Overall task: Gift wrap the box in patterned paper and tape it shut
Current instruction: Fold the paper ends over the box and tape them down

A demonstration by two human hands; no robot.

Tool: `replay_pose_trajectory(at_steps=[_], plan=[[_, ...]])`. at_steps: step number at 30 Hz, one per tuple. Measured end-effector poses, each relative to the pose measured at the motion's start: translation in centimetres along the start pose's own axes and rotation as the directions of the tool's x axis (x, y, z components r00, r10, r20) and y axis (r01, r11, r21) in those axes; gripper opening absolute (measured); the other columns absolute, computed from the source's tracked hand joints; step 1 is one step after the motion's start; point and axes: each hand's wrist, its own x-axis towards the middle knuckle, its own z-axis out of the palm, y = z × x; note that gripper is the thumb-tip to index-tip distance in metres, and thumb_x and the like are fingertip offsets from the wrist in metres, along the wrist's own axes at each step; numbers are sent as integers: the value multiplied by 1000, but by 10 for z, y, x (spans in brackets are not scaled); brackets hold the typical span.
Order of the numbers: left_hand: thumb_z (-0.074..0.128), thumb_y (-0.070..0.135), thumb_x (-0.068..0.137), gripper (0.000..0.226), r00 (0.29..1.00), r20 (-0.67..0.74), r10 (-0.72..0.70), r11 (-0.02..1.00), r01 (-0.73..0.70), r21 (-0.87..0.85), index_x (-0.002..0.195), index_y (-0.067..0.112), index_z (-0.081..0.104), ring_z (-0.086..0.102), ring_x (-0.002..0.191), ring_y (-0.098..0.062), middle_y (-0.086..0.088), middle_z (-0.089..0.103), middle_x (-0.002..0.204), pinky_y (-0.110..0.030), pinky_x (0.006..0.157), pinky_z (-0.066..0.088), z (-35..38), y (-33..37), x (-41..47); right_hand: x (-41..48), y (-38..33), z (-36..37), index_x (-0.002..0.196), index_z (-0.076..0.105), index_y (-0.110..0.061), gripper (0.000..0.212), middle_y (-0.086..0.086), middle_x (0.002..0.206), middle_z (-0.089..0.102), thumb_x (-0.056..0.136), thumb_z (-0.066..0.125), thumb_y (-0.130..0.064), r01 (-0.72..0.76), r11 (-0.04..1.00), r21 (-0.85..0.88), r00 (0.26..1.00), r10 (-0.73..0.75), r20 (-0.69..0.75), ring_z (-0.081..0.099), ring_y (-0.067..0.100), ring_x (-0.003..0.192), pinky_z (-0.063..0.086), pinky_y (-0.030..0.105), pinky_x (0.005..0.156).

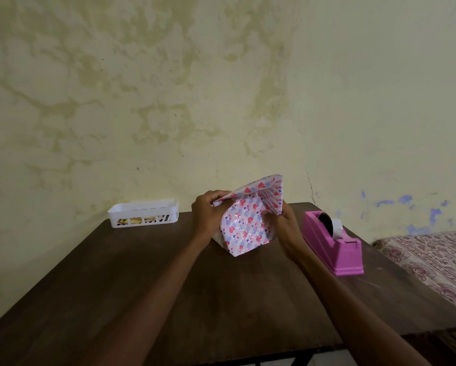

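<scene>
At the far middle of the dark wooden table (168, 281), both hands grip a parcel of heart-patterned paper (244, 231), with the box hidden beneath the wrapping. The left hand (208, 210) grips the parcel's upper corner at about ten o'clock, fingers curled over the top edge and pinching the paper there. The right hand (283, 227) is at about three o'clock, its fingers bent inward and nipping the paper at the parcel's side edge. Between the two hands the near face of the wrapping is smooth and glossy, printed with pink and blue hearts on white, and its lower corner points toward the camera. From the top, toward one o'clock, a loose flap (265, 192) of the same paper stands up unfolded above the right hand. Outward from the parcel, a pink tape dispenser (336, 247) sits on the table at three o'clock, near the right wrist, carrying a roll of clear tape (335, 224). A white slotted plastic basket (143, 212) stands well apart at nine o'clock, against the stained yellowish wall (168, 88). Patterned maroon fabric (433, 260) lies beyond the table's edge at four o'clock.
</scene>
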Motion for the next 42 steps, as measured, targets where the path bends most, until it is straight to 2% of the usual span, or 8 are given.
replay_pose_trajectory(at_steps=[19, 22, 24, 28, 30, 35, 39, 42], plan=[[72, 30, 84, 27, 997, -13, 78, 994, -76, 83, 105, 14, 71, 66, 84, -4, 4, 71, 100, -22, 74, 55, -4, 9, -3, 6, 7, 5, 116, 55, -14, 19, -4, 109, 62, 102, 43, -8, 52, 994, -93, 998, -55, -29, 60, -1, 91, 52, 13, 73], [71, 28, 85, 25, 995, -83, 59, 997, -54, 63, 105, 14, 71, 61, 78, 3, 9, 68, 96, -10, 67, 47, -4, 12, -5, 17, 1, 4, 116, 60, -6, 21, 4, 111, 65, 101, 45, -6, 104, 974, -203, 994, -111, -21, 64, 11, 96, 54, 25, 83], [71, 27, 85, 24, 990, -137, 41, 998, -36, 42, 105, 14, 70, 63, 80, 1, 8, 69, 98, -13, 71, 50, -3, 13, -5, 25, -7, 4, 116, 63, -1, 23, 6, 109, 67, 100, 48, -5, 168, 945, -280, 985, -175, 2, 66, 19, 99, 55, 32, 86], [71, 25, 85, 25, 973, -228, 16, 1000, -14, 13, 108, 13, 71, 66, 92, -8, 1, 72, 103, -29, 83, 56, -3, 15, -2, 37, -17, 6, 118, 67, -1, 25, 7, 108, 71, 95, 60, -10, 289, 877, -385, 948, -317, -9, 63, 11, 90, 47, 6, 70], [71, 23, 85, 26, 965, -263, 17, 1000, -15, 10, 109, 12, 71, 66, 93, -10, 1, 72, 104, -30, 83, 56, -4, 17, -2, 37, -14, 8, 119, 68, -5, 27, 2, 107, 71, 96, 62, -19, 269, 892, -364, 947, -314, -70, 64, 7, 88, 48, 4, 66], [70, 24, 86, 26, 951, -308, -3, 1000, 2, -2, 109, 13, 70, 63, 91, -6, 1, 71, 105, -27, 81, 54, -2, 20, -6, 36, -8, 13, 107, 75, -9, 22, -2, 95, 74, 92, 68, -23, 200, 956, -214, 946, -245, -210, 73, 12, 83, 58, 19, 66], [71, 27, 86, 28, 937, -344, -55, 997, 33, -68, 110, 12, 69, 62, 88, -6, 1, 70, 103, -28, 80, 55, -5, 26, -3, 43, -25, 16, 108, 74, -8, 22, -4, 94, 74, 90, 70, -20, 233, 954, -187, 939, -271, -212, 68, 0, 76, 55, 13, 65], [70, 30, 86, 31, 921, -382, -79, 994, 42, -106, 109, 10, 69, 62, 86, -8, -1, 70, 101, -27, 77, 55, -12, 31, 0, 46, -37, 15, 102, 74, -21, 13, -5, 94, 75, 90, 70, -24, 263, 950, -170, 949, -286, -130, 72, 5, 79, 59, 23, 70]])
